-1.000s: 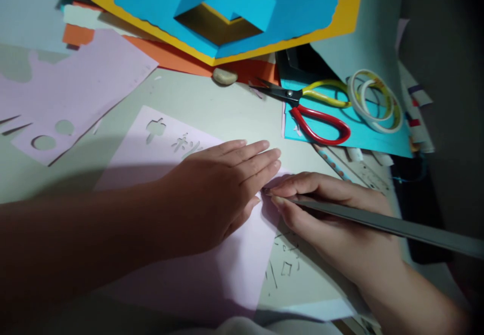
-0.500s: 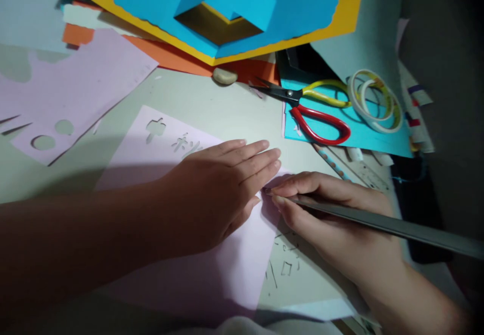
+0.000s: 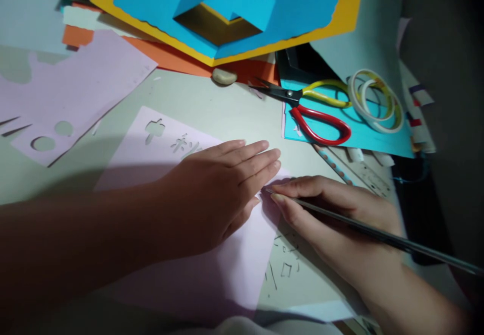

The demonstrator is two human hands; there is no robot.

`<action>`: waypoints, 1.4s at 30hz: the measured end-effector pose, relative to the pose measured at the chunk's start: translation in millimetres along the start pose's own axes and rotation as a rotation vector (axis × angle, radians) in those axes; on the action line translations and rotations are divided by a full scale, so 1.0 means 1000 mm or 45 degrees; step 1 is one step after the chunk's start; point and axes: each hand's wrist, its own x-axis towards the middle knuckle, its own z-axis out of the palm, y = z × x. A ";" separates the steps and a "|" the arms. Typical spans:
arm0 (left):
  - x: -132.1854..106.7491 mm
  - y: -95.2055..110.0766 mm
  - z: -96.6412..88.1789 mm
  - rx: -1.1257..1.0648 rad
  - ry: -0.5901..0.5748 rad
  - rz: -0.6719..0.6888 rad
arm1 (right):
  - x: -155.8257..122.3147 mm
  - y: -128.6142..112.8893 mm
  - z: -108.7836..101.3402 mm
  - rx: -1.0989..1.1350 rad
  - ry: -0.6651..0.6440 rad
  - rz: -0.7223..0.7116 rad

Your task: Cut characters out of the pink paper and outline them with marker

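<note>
"What sort of place is this?"

"A paper-craft worktable, though whether in a home or a classroom I can't tell."

"What shows it?"

"A pale, smooth tabletop (image 3: 249, 115) bears a lilac paper sheet with cut-out characters (image 3: 234, 269). Black-bladed scissors with one yellow and one red handle (image 3: 290, 94) and ring-shaped white tape rolls (image 3: 382, 127) lie over turquoise paper (image 3: 393, 143)."

"Anything else?"

"At the far side, a folded blue-and-yellow card with box-shaped pop-ups (image 3: 242, 2)."

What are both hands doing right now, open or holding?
Left hand: open, fingers extended, laid flat on the lilac sheet.
Right hand: closed, holding a slim tool like a pen.
</note>
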 end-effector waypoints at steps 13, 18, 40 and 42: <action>0.001 0.001 0.000 0.002 -0.023 -0.010 | -0.001 -0.004 0.002 -0.104 -0.005 0.069; 0.001 0.001 0.000 0.002 -0.016 -0.014 | -0.004 -0.004 0.002 -0.125 -0.001 -0.104; 0.001 0.002 0.001 -0.031 0.021 -0.011 | -0.004 -0.002 0.005 -0.133 -0.002 -0.129; 0.001 0.002 0.001 -0.025 0.021 -0.018 | -0.005 0.000 0.006 -0.107 -0.003 -0.146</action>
